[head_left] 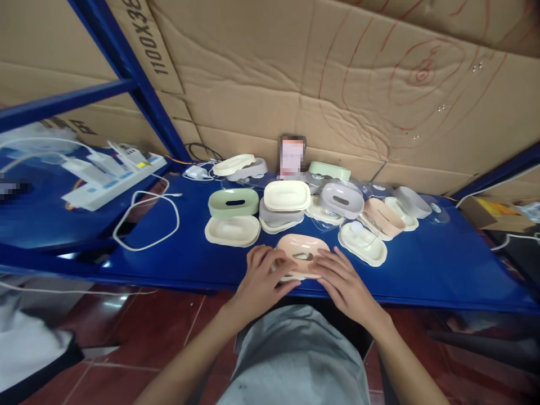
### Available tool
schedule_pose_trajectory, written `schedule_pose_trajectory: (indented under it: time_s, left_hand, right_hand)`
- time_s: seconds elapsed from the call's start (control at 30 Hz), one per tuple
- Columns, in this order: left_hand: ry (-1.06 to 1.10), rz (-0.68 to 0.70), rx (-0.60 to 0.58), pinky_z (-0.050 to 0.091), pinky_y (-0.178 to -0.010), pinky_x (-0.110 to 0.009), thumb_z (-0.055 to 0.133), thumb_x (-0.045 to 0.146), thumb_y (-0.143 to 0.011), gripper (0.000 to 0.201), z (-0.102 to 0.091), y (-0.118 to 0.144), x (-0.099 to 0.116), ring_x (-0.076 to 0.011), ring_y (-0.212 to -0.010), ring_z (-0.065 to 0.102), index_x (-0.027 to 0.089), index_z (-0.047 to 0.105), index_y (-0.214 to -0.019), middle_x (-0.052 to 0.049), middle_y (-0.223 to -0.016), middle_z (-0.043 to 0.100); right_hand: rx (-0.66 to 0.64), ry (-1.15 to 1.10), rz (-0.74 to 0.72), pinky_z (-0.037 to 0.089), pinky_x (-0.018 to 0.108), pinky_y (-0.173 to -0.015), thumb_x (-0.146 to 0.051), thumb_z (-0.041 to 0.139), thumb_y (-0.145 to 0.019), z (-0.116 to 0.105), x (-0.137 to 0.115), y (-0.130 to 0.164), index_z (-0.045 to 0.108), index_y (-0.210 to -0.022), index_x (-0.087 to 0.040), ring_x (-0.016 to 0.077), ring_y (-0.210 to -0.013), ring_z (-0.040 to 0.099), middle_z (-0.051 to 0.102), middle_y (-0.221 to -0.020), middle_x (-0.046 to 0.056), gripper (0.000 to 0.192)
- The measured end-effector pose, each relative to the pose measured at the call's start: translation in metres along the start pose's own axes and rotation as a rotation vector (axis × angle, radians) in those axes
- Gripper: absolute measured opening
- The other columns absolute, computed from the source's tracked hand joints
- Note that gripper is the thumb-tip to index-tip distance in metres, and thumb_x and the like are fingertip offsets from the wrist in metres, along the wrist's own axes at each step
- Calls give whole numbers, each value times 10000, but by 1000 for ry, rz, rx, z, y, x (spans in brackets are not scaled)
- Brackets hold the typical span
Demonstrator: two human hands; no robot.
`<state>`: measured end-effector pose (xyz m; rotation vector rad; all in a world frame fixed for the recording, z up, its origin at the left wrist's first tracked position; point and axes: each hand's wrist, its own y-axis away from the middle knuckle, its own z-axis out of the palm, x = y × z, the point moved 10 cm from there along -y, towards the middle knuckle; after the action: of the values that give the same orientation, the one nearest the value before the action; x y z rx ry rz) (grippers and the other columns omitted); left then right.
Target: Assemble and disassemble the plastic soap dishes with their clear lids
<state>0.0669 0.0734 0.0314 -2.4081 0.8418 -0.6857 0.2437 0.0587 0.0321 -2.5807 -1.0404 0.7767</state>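
both hands — left hand (262, 275), right hand (342, 281) — grasp the peach oval plastic soap dish (302, 253) at the near edge of the blue metal bench (442, 270). step looks like pressing tray onto its cream base; next move likely needs even downward pressure. other pastel soap dishes (287, 197) sit behind, mid-bench.

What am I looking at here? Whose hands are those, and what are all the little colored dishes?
The camera sits on a person's head and looks down, so those are that person's own hands. The left hand and right hand both press on a pink soap dish at the front edge of a blue shelf. Behind it lie more soap dishes: a green one, a cream one, a grey one. On the left lie a white power strip and a white cable. Cardboard covers the wall.
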Motion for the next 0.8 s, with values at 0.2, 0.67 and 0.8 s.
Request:
schedule_pose_trajectory:
  time_s: [0.2,0.67,0.8]
  left_hand:
    - [101,36,39,505,-1155,-548,910,368,-864,478,-1,-2,0,-339,-1325,579,237,697,-1272,-153,-1373,609]
    - [56,51,51,551,-1156,-510,801,362,-975,388,-2,-3,5,-337,-1385,593,207,684,-1311,-142,-1386,689]
    - [72,23,50,562,-1127,-487,720,348,-1032,270,-1,-2,0,-322,-1380,615,213,699,-1266,-138,-1383,697]
  right_hand:
    - [7,-69,-35,401,570,-1320,-90,516,-1074,-3,-3,-2,552,-1567,-267,249,-1569,471,667,-1517,84,525]
    - [-57,52,-21,381,590,-1328,-206,559,-1095,10,1,-11,519,-1587,-249,264,-1597,431,584,-1614,96,495]
    - [52,122,4,434,583,-1296,-188,544,-1094,4,4,-16,556,-1559,-258,269,-1558,488,616,-1584,90,471]
